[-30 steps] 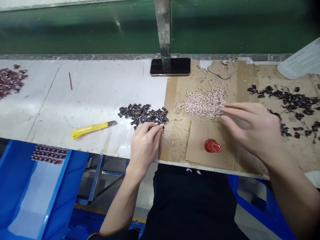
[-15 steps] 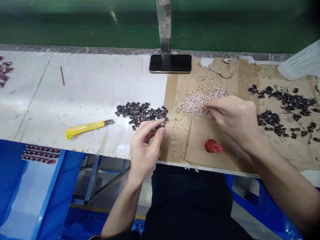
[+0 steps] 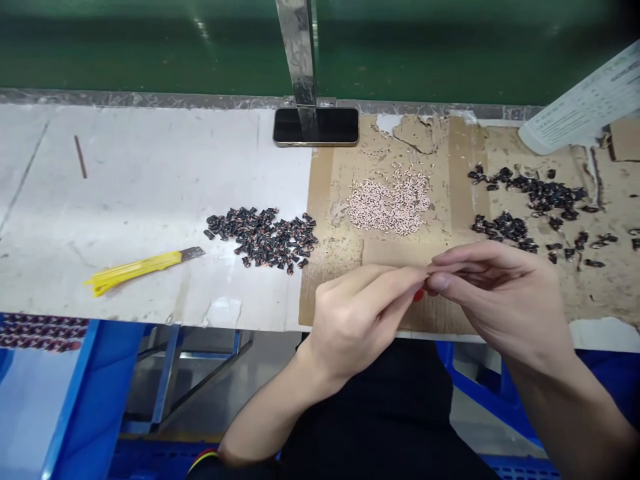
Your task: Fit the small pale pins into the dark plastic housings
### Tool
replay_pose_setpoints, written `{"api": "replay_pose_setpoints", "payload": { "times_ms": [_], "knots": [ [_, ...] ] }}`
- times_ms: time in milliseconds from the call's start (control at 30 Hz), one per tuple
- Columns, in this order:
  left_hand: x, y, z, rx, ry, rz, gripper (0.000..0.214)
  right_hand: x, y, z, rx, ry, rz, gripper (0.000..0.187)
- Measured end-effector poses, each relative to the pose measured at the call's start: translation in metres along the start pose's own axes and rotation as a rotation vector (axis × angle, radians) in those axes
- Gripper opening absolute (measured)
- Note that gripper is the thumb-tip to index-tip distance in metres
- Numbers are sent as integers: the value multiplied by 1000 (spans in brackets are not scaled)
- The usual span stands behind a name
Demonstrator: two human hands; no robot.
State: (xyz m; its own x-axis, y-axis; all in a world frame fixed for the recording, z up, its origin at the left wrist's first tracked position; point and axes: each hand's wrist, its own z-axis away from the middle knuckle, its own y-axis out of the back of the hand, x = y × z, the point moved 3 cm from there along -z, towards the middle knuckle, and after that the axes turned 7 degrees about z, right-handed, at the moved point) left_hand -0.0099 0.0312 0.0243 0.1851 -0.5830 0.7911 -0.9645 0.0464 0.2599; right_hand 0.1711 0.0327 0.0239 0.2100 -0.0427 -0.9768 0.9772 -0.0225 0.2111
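Observation:
My left hand (image 3: 363, 313) and my right hand (image 3: 505, 300) meet fingertip to fingertip over the near part of the cardboard. Both are pinched closed, and whatever lies between the tips is too small or too covered to make out. Just below the fingertips a bit of a red cap-like thing (image 3: 419, 295) shows; the rest of it is behind the hands. Beyond the hands lies a heap of tiny pinkish metal pieces (image 3: 387, 205). To its left is a pile of small black parts with coppery ends (image 3: 265, 237).
A yellow utility knife (image 3: 137, 270), its blade out, lies at the left. A phone (image 3: 316, 127) rests by a metal post (image 3: 299, 53) at the back. More black pieces (image 3: 547, 195) and a white container (image 3: 583, 100) are on the right. A blue bin (image 3: 75, 393) stands below the table's left edge.
My left hand has moved right from the black pile, and my right hand has come back from the pinkish heap toward me; their fingertips now meet. The view has shifted right.

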Motion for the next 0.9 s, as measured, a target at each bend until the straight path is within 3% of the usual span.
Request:
{"api": "replay_pose_setpoints", "payload": {
  "times_ms": [133, 300, 367, 600, 800, 900],
  "knots": [
    [1, -2, 2, -23, 22, -47, 11, -6, -1, 8, 65, 25, 73, 29],
    [1, -7, 6, 42, 286, 189, 9, 6, -4, 15, -2, 5, 6, 20],
    [2, -7, 7, 43, 330, 209, 9, 7, -7, 16, -16, 33, 12, 19],
    [8, -5, 10, 26, 198, 31, 12, -8, -13, 25, 74, 130, 145, 18],
    [8, -4, 14, -5, 50, -146, 13, -8, -15, 27, 49, 60, 138, 11],
    [8, -3, 15, 3, 36, -128, 13, -7, -17, 28, 58, 52, 131, 10]
  ]
}}
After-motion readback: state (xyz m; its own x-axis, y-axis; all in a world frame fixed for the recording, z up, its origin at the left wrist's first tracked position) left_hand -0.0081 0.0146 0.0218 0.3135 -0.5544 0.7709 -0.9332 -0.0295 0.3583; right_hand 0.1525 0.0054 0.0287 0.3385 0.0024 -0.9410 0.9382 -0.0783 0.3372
